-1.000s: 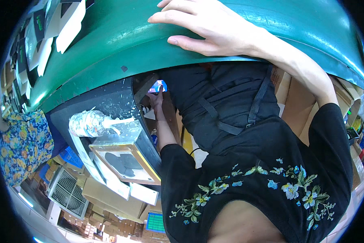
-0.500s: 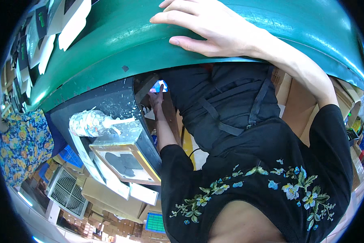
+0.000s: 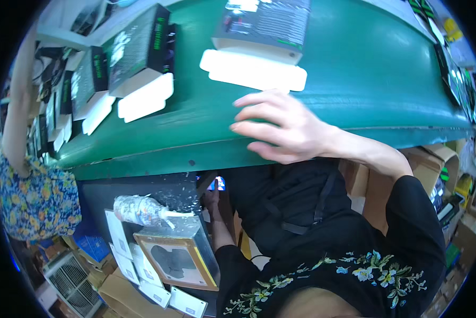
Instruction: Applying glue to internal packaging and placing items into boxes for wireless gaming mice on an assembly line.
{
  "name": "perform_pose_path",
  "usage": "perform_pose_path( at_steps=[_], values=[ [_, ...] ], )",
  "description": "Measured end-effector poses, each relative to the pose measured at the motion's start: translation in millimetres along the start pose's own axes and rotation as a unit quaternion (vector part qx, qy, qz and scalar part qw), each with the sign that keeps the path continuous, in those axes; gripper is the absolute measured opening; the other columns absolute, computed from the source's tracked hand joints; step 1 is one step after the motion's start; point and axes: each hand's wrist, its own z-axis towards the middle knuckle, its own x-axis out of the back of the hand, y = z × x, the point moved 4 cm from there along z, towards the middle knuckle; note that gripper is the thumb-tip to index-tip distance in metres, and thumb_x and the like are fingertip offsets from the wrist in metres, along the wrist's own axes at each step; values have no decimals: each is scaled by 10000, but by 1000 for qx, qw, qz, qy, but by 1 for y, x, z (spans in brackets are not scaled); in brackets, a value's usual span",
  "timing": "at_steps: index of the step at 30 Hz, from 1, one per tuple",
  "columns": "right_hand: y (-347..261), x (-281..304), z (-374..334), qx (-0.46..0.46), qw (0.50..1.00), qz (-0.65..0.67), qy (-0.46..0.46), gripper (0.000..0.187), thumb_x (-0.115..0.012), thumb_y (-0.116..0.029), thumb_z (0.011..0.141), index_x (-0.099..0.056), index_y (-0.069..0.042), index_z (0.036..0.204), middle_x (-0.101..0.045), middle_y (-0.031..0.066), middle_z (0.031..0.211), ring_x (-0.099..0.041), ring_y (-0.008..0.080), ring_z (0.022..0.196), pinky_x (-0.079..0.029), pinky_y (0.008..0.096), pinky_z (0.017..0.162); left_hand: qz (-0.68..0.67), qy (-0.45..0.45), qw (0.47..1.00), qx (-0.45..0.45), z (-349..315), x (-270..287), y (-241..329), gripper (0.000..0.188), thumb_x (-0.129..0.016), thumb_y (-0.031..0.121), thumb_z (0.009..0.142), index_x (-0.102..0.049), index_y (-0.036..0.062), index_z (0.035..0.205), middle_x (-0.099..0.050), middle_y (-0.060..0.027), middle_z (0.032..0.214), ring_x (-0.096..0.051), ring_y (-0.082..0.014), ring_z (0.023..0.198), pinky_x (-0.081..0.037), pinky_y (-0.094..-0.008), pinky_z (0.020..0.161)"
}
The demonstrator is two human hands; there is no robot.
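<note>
My right hand (image 3: 281, 127) is over the near edge of the green work surface (image 3: 354, 79), its fingers spread and holding nothing. Just beyond its fingertips lies a dark grey box (image 3: 264, 32) with a white flap (image 3: 254, 70) folded out toward me. Low beside my lap, under the edge of the surface, my left hand (image 3: 211, 200) holds a phone (image 3: 218, 183) with a lit screen. That hand is in shadow, partly hidden by the dark side shelf.
To the left, a paste-smeared bottle (image 3: 142, 210) and a wooden-framed screen (image 3: 177, 262) lie on a dark shelf near several white cards (image 3: 187, 302). More dark boxes (image 3: 140, 50) stand on the surface. A person in a flowered garment (image 3: 36, 196) is at far left; cartons (image 3: 426, 164) sit right.
The view has shifted, so more of the green surface and the box ahead now show. My right hand appears nearer the front edge, fingers still apart. My left hand keeps the phone.
</note>
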Motion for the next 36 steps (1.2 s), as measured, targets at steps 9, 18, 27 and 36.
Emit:
perform_pose_path(
  at_steps=[9, 18, 27, 36],
  values=[
    [173, 105, -16, -188, 910, -364, -69, 537, -541, -485, 971, -495, -228, 1441, -393, 169, 1516, -367, 384, 1398, -349, 492, 1124, 22, 126, 984, -122, -210, 6, 96, 411, -517, 310, 999, -553, 28, 1295, -626, -312, 1141, -608, -468, 1065, -496, -512, 871],
    [165, 41, 10, -128, 932, -287, -179, 550, -454, -554, 982, -416, -352, 1492, -233, -13, 1629, -87, 327, 1518, -122, 609, 1201, -191, -60, 871, -448, -452, 170, 161, 269, -654, 70, 891, -682, 35, 1157, -707, -130, 1119, -682, -271, 1029, -520, -362, 911],
    [133, -19, 90, -115, 965, -148, -184, 558, -561, -436, 958, -478, -208, 1461, -255, 109, 1617, -67, 441, 1499, -130, 560, 1212, 151, 273, 839, -445, -232, 417, 135, 304, -550, -37, 844, -666, 72, 1103, -647, -131, 1166, -596, -343, 1102, -457, -393, 959],
    [114, 40, 63, -225, 935, -163, -221, 527, -620, -363, 927, -527, -172, 1410, -322, 148, 1575, -147, 446, 1485, -221, 563, 1193, 384, 203, 812, -389, -224, 428, 151, 148, -683, 127, 829, -645, 129, 972, -639, -79, 1012, -584, -311, 1073, -390, -493, 949]
  ],
)
